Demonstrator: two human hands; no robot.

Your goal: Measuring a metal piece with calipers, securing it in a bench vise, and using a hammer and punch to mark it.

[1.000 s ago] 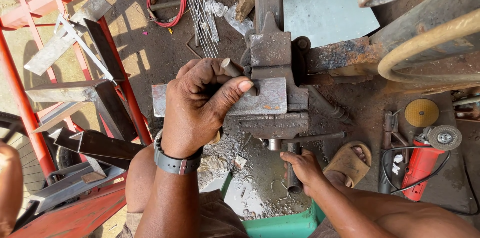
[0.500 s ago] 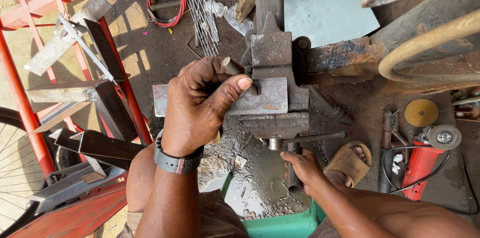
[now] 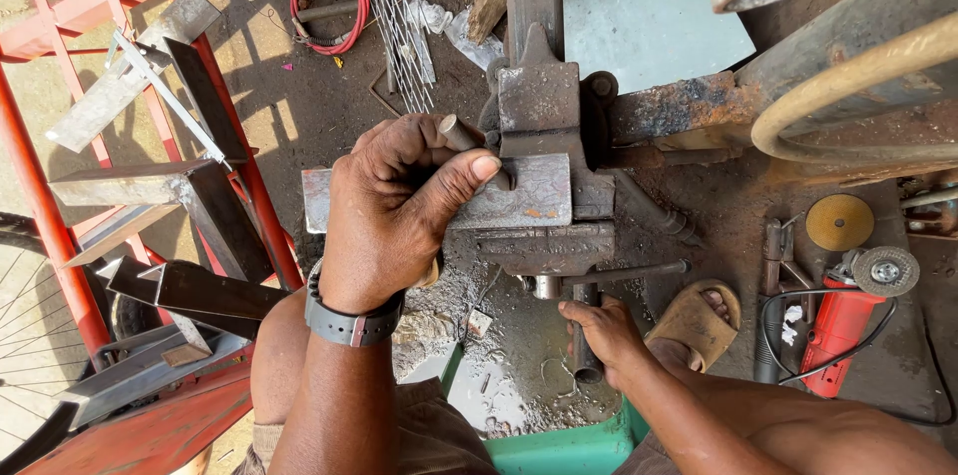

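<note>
A flat metal plate [image 3: 519,194] sits crosswise in the jaws of a rusty bench vise [image 3: 544,136] at the centre of the frame. The left hand [image 3: 399,211] lies over the plate's left half, fingers curled down on it and thumb pressed flat along its top edge, steadying it; a short metal rod [image 3: 457,132] pokes up just behind the knuckles. A dark watch [image 3: 351,320] rings that wrist. Lower down, the right hand [image 3: 599,330] is closed around the vise handle [image 3: 624,272] where the bar hangs below the screw.

This looks like the clamping step: one hand positions the piece while the other works the screw. The next move seems to call for keeping the plate level and the thumb out of the jaws as the handle turns.

To the lower right lie a sandalled foot [image 3: 699,315], a red angle grinder [image 3: 848,325] and a yellow disc [image 3: 838,222]. A red hose [image 3: 327,6] coils at the upper left, beside a red frame [image 3: 60,236].
</note>
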